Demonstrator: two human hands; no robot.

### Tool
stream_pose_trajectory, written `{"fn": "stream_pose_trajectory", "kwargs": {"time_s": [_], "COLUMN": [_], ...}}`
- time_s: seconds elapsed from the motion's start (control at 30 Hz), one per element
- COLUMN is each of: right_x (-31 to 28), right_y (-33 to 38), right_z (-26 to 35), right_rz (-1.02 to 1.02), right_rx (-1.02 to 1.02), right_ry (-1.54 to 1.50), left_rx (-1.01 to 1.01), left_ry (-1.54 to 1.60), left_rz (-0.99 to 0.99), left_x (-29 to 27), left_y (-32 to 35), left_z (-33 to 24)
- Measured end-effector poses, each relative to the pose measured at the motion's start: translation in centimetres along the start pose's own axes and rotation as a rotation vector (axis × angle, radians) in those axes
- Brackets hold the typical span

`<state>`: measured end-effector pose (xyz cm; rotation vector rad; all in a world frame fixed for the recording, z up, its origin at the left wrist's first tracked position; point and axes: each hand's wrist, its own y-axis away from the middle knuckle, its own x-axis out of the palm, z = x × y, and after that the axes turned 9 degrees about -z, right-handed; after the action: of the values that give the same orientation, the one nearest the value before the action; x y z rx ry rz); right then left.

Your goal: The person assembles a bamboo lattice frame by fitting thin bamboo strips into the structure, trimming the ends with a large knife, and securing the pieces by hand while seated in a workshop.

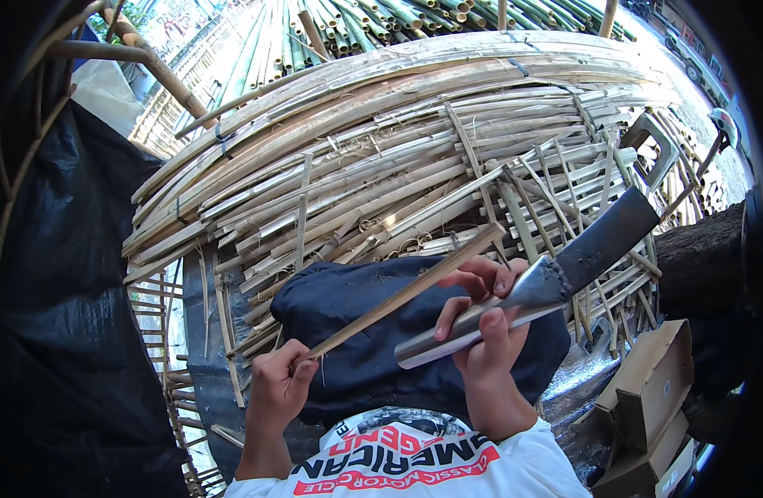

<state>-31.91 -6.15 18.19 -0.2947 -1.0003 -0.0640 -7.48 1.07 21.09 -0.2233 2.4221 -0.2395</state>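
My left hand [279,382] is closed round the near end of a flat bamboo strip [406,290], which slants up and away to the right over my dark-clothed lap [356,365]. Its far end rises close to the fingers of my right hand [491,328]. That hand grips a large knife [607,241] by its shiny metal tube handle, thumb on the near side. The broad dark blade points up and to the right, and the handle's butt comes down over my lap. Whether the strip touches the right fingers, I cannot tell.
A wide pile of split bamboo strips [381,174] lies in front, with green bamboo poles [365,29] behind. Thin sticks lie crossed at the right. Beside me at the lower right is an open cardboard box [647,390]; a black sheet [74,299] hangs at the left. A thick dark log [701,257] is at the right.
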Motion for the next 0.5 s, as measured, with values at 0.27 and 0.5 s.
{"fn": "stream_pose_trajectory", "kwargs": {"time_s": [0.27,0.5], "right_x": [-0.7,-0.8], "right_y": [-0.9,1.2], "right_z": [1.5,0.2], "right_rz": [0.029,0.293], "right_rx": [-0.098,0.038], "right_ry": [-0.041,-0.175], "left_rx": [0.145,0.159], "left_ry": [-0.207,-0.057], "left_rz": [0.018,-0.004], "left_x": [0.1,2.0], "left_y": [-1.2,-1.8], "left_z": [3.7,8.9]}}
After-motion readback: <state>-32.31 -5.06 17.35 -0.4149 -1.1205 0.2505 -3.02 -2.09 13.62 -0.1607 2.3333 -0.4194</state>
